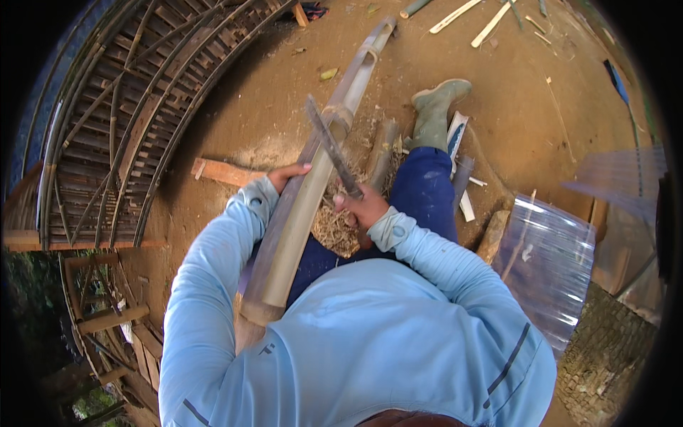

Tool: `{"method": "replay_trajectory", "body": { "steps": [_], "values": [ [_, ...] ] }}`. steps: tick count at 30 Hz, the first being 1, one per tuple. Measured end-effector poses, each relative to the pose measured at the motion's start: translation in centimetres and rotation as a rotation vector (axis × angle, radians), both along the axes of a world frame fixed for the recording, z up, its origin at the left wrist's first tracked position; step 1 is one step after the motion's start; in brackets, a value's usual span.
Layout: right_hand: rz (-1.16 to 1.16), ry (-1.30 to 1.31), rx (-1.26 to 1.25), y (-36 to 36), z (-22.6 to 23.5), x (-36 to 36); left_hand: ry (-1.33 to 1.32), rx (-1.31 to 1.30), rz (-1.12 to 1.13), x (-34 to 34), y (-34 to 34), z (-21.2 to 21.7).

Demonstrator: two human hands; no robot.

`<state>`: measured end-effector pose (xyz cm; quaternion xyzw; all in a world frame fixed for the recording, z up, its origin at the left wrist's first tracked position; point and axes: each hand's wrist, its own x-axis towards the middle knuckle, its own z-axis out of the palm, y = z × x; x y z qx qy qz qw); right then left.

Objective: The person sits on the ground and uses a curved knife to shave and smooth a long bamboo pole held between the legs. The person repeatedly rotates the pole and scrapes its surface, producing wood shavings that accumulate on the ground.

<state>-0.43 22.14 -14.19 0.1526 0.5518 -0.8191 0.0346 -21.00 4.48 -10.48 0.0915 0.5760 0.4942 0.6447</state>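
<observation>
A long, thick bamboo pole lies slantwise across my lap, its near end by my stomach and its far end out over the dirt. Pale stripped surface runs along its upper side, beside a darker strip. My left hand grips the pole's left side at about its middle. In my right hand is a machete, its handle mostly hidden by the fingers. The blade, slightly blurred, slants up and leftward over the pole below a node. Curly bamboo shavings are heaped between my legs, under the right hand.
An orange-brown wood piece lies left of the pole. My booted leg stretches ahead on the right, beside split bamboo pieces. Clear corrugated sheeting is at right, near a tree trunk. A slatted bamboo structure fills the left.
</observation>
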Motion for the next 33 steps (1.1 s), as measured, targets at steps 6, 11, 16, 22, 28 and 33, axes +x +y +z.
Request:
{"method": "replay_trajectory", "body": {
  "steps": [6,11,16,22,28,33],
  "values": [
    [-0.148,-0.044,0.060,2.2,-1.5,2.5,1.312,-0.559,-0.520,1.5,3.5,4.8],
    [-0.309,-0.150,-0.019,2.4,-0.3,3.1,1.387,-0.797,-0.674,5.7,6.0,10.2],
    [-0.312,-0.145,0.008,2.1,-0.4,3.1,1.454,-0.841,-0.666,8.1,6.3,8.9],
    [-0.222,-0.159,0.066,2.4,0.1,4.8,1.429,-0.842,-0.586,7.0,6.4,7.7],
    [-0.281,-0.151,0.048,3.0,0.5,5.4,1.331,-0.673,-0.486,3.1,4.5,7.0],
    [-0.277,-0.067,0.183,5.1,0.9,6.4,0.589,-0.230,-0.300,-0.1,-1.1,7.6]
  ]
}}
